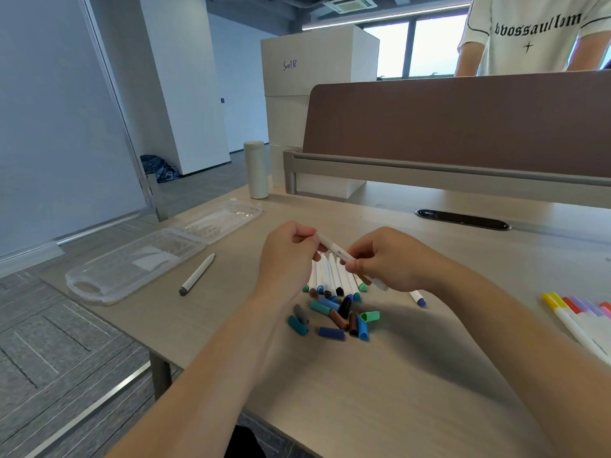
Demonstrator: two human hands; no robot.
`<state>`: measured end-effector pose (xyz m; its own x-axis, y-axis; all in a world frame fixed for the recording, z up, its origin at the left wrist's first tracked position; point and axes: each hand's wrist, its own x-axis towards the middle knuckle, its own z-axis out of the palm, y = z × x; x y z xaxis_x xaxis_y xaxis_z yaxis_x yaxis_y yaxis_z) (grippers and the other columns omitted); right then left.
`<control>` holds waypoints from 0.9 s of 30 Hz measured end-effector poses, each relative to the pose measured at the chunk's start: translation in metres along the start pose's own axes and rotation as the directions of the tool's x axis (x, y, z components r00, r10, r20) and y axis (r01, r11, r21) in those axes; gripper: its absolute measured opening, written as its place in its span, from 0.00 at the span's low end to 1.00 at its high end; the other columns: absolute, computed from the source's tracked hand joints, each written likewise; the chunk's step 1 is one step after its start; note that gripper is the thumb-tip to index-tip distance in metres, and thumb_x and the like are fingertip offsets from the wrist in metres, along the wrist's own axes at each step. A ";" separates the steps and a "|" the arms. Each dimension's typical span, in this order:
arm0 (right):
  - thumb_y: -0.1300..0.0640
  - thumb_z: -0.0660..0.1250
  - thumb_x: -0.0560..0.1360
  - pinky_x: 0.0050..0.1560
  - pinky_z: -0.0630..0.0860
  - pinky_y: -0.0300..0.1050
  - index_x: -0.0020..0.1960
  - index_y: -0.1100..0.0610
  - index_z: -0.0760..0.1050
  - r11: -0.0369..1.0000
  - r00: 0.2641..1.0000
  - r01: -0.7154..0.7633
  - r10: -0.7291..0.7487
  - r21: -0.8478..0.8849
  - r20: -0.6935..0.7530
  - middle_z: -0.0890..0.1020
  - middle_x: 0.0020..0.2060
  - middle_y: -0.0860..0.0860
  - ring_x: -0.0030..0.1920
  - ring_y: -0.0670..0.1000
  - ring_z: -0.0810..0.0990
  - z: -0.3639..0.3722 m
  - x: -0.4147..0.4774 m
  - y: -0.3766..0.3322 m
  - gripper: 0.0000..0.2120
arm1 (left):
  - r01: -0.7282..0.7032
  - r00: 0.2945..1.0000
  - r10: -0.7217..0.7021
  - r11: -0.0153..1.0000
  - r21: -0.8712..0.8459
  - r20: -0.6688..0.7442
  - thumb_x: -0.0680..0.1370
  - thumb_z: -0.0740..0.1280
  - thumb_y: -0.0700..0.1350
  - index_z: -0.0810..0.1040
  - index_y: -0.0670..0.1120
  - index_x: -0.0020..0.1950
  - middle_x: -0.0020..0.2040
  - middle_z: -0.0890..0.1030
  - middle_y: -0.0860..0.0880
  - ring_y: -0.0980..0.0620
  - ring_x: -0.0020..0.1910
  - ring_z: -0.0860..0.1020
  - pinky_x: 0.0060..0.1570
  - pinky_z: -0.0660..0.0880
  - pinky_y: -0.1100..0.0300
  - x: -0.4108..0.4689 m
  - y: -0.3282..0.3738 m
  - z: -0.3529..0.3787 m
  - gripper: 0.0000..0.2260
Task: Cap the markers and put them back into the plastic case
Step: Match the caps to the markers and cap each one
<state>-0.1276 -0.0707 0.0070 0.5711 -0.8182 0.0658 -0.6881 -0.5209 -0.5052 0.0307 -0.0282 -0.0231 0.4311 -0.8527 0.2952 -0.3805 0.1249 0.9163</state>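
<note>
Head view: left hand (287, 256) and right hand (391, 259) each pinch one end of a white marker (333, 248), fingers curled, above the uncapped markers (335, 279), probably for capping; loose caps (334, 320) lie just nearer; plastic case (109, 276) lies open, well left, ready to receive.

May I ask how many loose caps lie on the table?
10 loose caps, clustered on the table just nearer the person than the marker pile; others may be hidden.
</note>
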 end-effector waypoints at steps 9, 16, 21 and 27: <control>0.51 0.71 0.75 0.39 0.74 0.41 0.48 0.58 0.82 0.934 0.957 -0.290 0.287 -0.208 -0.046 0.84 0.41 0.52 0.40 0.51 0.80 -0.005 0.011 0.026 0.10 | 0.047 0.972 -0.071 0.993 0.108 0.226 0.79 0.63 0.44 0.77 0.50 0.65 0.50 0.83 0.54 0.58 0.43 0.79 0.41 0.72 0.62 -0.002 0.015 0.007 0.14; 0.62 0.68 0.74 0.31 0.67 0.42 0.38 0.57 0.71 0.845 0.903 -0.429 0.412 -0.320 -0.123 0.73 0.35 0.53 0.32 0.50 0.71 0.007 0.011 0.032 0.08 | 0.027 0.958 -0.064 0.990 0.135 0.280 0.80 0.62 0.44 0.81 0.50 0.54 0.42 0.83 0.56 0.58 0.37 0.77 0.35 0.72 0.64 -0.007 0.020 0.016 0.09; 0.61 0.69 0.73 0.32 0.68 0.44 0.37 0.56 0.70 0.813 0.887 -0.462 0.418 -0.353 -0.199 0.74 0.36 0.52 0.32 0.51 0.71 0.011 0.014 0.035 0.10 | 0.014 0.958 -0.057 0.988 0.154 0.282 0.79 0.63 0.44 0.82 0.50 0.50 0.41 0.83 0.54 0.56 0.35 0.75 0.28 0.70 0.64 -0.009 0.017 0.013 0.08; 0.62 0.65 0.75 0.29 0.64 0.42 0.38 0.57 0.72 0.886 0.932 -0.358 0.317 -0.293 -0.179 0.75 0.33 0.52 0.33 0.51 0.73 0.021 0.032 0.027 0.08 | 0.039 0.952 -0.087 0.985 0.165 0.292 0.80 0.63 0.44 0.82 0.51 0.49 0.40 0.83 0.54 0.55 0.37 0.76 0.34 0.73 0.62 -0.004 0.011 0.005 0.08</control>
<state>-0.1185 -0.1055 -0.0230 0.2340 -0.9707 0.0552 -0.9457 -0.2404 -0.2189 0.0206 -0.0257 -0.0160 0.2046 -0.9712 0.1223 -0.4931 0.0057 0.8700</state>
